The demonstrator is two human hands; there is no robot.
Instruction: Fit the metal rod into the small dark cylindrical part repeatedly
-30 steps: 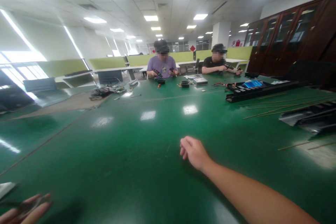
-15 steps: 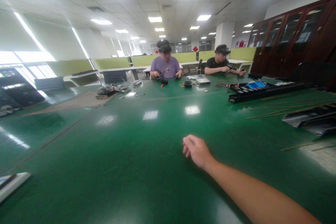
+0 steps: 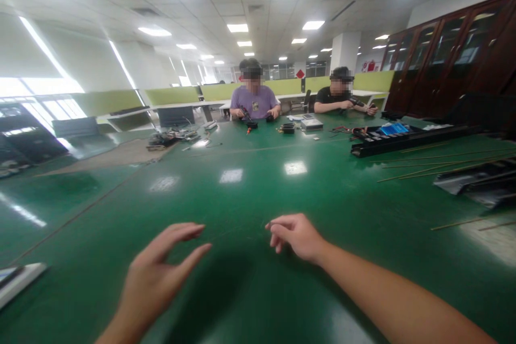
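Note:
My left hand (image 3: 161, 260) hovers over the green tabletop (image 3: 242, 193), its thumb and fingers apart with nothing between them. Across from it, my right hand (image 3: 296, 234) is closed in a pinch, thumb against index finger. A tiny dark spot shows at those fingertips, too small to name. The other fingers of this hand curl beneath. A stretch of bare green surface separates the two hands, and a shadow falls below the left one.
A white-edged flat object (image 3: 22, 282) lies at the left edge. Black metal channels (image 3: 479, 183) and thin rods (image 3: 415, 172) lie on the right. Farther back are electronic parts (image 3: 169, 137), a black tray (image 3: 387, 142) and two people (image 3: 253, 99) seated with tools.
My left hand has come into view from the lower left, open. The fingertips of my right hand have shifted slightly left, still pinched.

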